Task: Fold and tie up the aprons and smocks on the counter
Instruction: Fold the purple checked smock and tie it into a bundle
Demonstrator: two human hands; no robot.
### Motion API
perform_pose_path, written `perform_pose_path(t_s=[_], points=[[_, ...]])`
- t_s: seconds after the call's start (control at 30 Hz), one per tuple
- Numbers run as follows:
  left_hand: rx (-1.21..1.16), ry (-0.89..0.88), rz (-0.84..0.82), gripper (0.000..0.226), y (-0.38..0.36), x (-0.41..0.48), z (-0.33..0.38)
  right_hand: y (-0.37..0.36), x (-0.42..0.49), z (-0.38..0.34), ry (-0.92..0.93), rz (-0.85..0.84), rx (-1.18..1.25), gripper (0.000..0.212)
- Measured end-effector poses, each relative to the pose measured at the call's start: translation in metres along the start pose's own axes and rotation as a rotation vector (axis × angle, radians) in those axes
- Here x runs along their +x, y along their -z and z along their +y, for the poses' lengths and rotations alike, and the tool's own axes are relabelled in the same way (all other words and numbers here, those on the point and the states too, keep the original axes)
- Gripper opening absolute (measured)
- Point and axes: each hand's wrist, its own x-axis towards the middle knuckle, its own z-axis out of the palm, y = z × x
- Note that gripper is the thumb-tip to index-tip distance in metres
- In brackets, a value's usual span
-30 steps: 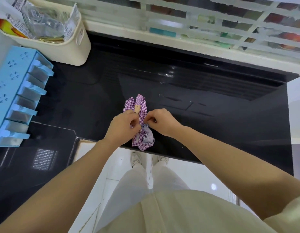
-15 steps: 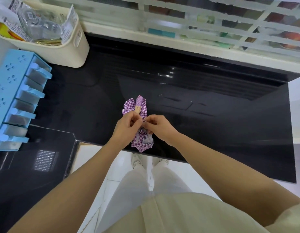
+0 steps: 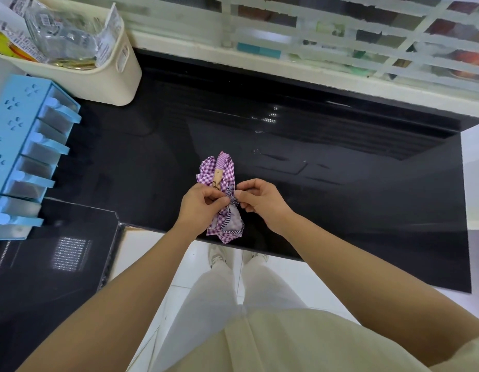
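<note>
Glossy black desk point(image 3: 340, 210); purple checked apron point(image 3: 225, 169) bunched near its front edge, cream basket point(image 3: 109, 84) at the back left corner, blue rack point(image 3: 15, 108) along the left side.

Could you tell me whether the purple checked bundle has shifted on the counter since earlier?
No. The purple checked bundle has stayed put, its near end still at the front edge of the black counter.

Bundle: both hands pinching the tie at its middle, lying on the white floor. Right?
No. The head view shows the bundle on the black counter, near its front edge, not the floor. The left hand and right hand do pinch the tie at its middle.
</note>
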Motion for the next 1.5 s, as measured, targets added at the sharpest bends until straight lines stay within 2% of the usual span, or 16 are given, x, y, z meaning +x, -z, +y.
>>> perform_pose_path(t_s=[0.07, 0.23, 0.33, 0.5, 0.7, 0.77, 0.87, 0.93, 1.0, 1.1, 1.27, 1.4, 1.5], points=[[0.062, -0.009, -0.012, 0.014, 0.002, 0.002, 0.002, 0.005, -0.001, -0.002, 0.034, 0.041, -0.106, 0.017], [0.395, -0.155, -0.095, 0.017, 0.004, 0.009, 0.012, -0.002, 0.004, -0.011, 0.233, 0.111, -0.399, 0.024], [0.515, -0.177, -0.153, 0.021, 0.004, 0.011, 0.014, -0.003, 0.008, -0.017, 0.238, 0.124, -0.513, 0.028], [0.585, -0.197, -0.178, 0.022, 0.001, 0.015, 0.010, -0.005, 0.010, -0.021, 0.228, 0.089, -0.567, 0.034], [0.459, -0.175, -0.191, 0.032, 0.002, 0.015, 0.004, -0.012, 0.011, -0.014, 0.103, 0.158, -0.450, 0.041], [0.427, -0.154, -0.211, 0.037, 0.003, 0.015, 0.005, -0.011, 0.010, -0.014, 0.075, 0.130, -0.392, 0.035], [0.408, -0.125, -0.211, 0.038, 0.003, 0.014, 0.006, -0.007, 0.007, -0.018, 0.066, -0.019, -0.230, 0.016], [0.405, -0.117, -0.219, 0.033, 0.004, 0.013, 0.009, -0.002, 0.003, -0.015, 0.132, -0.059, -0.286, 0.005], [0.409, -0.123, -0.225, 0.028, 0.004, 0.012, 0.010, 0.004, 0.002, -0.006, 0.253, -0.075, -0.488, 0.019], [0.395, -0.099, -0.240, 0.025, 0.007, 0.013, 0.007, 0.008, 0.000, 0.004, 0.362, -0.114, -0.679, 0.025], [0.405, -0.077, -0.258, 0.027, 0.007, 0.014, 0.007, 0.009, 0.001, 0.004, 0.395, -0.115, -0.671, 0.029], [0.365, -0.048, -0.266, 0.025, 0.006, 0.013, 0.005, 0.007, 0.005, 0.005, 0.375, -0.082, -0.646, 0.015], [0.307, -0.024, -0.261, 0.034, 0.007, 0.011, 0.005, 0.006, 0.006, 0.007, 0.343, -0.063, -0.597, 0.010]])
